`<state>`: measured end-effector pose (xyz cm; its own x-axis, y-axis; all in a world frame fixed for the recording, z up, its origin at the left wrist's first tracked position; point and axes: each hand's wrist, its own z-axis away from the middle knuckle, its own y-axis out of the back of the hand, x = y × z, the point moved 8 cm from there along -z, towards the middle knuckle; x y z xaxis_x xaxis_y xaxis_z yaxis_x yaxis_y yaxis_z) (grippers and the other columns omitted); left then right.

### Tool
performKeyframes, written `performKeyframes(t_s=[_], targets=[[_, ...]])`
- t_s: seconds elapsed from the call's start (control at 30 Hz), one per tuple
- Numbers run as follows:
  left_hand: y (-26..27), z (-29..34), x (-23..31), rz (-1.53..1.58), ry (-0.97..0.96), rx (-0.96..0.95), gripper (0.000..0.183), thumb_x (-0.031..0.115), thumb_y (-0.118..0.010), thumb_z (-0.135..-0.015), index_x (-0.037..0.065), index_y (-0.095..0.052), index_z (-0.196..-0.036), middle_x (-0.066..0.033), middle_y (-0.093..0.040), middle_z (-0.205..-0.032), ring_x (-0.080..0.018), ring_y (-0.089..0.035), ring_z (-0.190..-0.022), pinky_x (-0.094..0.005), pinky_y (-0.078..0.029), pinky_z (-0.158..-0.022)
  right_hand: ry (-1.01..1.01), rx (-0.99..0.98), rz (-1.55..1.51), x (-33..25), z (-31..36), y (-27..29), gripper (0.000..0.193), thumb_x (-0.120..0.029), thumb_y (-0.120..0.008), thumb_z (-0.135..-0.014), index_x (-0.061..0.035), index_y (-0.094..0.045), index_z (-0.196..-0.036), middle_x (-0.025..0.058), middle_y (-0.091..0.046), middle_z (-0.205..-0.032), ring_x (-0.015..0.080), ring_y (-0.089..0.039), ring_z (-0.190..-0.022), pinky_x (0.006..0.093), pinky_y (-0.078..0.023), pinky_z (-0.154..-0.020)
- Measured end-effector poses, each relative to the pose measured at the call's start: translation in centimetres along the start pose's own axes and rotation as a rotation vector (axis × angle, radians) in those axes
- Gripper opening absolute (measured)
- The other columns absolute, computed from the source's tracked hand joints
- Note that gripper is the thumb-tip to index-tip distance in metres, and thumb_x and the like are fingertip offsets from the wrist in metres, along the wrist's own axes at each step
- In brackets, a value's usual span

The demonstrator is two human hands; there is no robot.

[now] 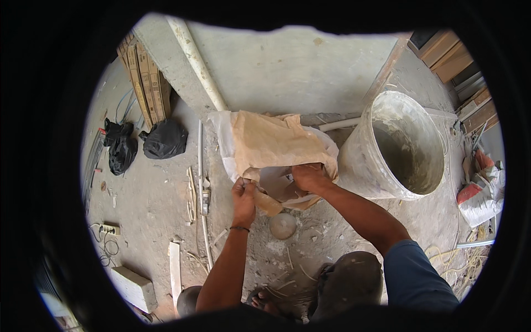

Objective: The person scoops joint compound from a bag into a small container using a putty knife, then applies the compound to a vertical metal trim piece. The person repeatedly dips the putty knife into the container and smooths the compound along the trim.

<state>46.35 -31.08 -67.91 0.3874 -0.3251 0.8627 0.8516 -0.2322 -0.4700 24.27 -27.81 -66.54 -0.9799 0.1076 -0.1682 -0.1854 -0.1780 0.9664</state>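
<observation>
Blue sleeve (417, 276) foremost, right hand (310, 178) dips into the paper bag (271, 138) on the floor (160, 193) near the wall (298, 66), grip hidden; left hand (243, 193) pinches its rim: reaching in, apparently, needing it held wide!

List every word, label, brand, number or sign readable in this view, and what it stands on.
None can be read clearly enough to quote.
Long brown cartons: dark printed marks, too small to read.
Red-and-white bag: any lettering is too blurred to read.
Brown paper sack, its edge in the left hand: no clear lettering shows.
Large bucket: no lettering shows.
</observation>
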Motion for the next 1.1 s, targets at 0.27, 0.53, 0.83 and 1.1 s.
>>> performKeyframes(t_s=[0.27, 0.53, 0.83, 1.1], targets=[[-1.3, -0.2, 1.1, -0.057, -0.016, -0.012, 0.012, 0.0, -0.057, -0.102, 0.002, -0.068, -0.107, -0.0021, -0.069, -0.094, -0.0108, -0.065, -0.08, -0.0282, -0.054, -0.073, -0.018, 0.217, -0.161, 1.6, -0.5, -3.0, 0.038, -0.017, -0.059, -0.089, -0.0011, -0.071, -0.122, 0.0239, -0.071, -0.125, 0.0417, -0.067, -0.118, 0.0517, -0.051, -0.103], [-0.2, -0.6, 0.4, -0.107, 0.045, -0.036, 0.015, -0.002, -0.054, -0.1, 0.001, -0.066, -0.109, -0.0063, -0.07, -0.103, -0.0161, -0.067, -0.09, -0.0318, -0.057, -0.082, -0.267, -0.053, -0.402, 2.1, 1.6, -0.5, 0.044, -0.023, -0.059, -0.092, -0.0066, -0.069, -0.131, 0.0208, -0.068, -0.136, 0.0406, -0.061, -0.13, 0.0511, -0.047, -0.11], [-2.0, -0.1, 1.7, -0.118, 0.005, -0.092, 0.008, 0.001, -0.059, -0.101, 0.003, -0.066, -0.102, -0.0045, -0.07, -0.096, -0.0137, -0.067, -0.08, -0.0288, -0.056, -0.073, -0.095, 0.134, -0.527, 0.6, 1.2, -2.4, 0.043, -0.027, -0.063, -0.091, -0.0064, -0.071, -0.128, 0.0213, -0.075, -0.113, 0.0328, -0.071, -0.113, 0.0475, -0.055, -0.097], [-1.5, 0.4, 1.8, -0.028, 0.009, 0.014, 0.009, 0.001, -0.058, -0.101, 0.002, -0.066, -0.104, -0.0058, -0.071, -0.094, -0.016, -0.068, -0.077, -0.0307, -0.057, -0.071, -0.158, -0.102, -0.794, 0.0, -0.5, -8.0, 0.04, -0.027, -0.063, -0.091, -0.0058, -0.073, -0.124, 0.0205, -0.074, -0.104, 0.0323, -0.073, -0.106, 0.0466, -0.056, -0.092]])
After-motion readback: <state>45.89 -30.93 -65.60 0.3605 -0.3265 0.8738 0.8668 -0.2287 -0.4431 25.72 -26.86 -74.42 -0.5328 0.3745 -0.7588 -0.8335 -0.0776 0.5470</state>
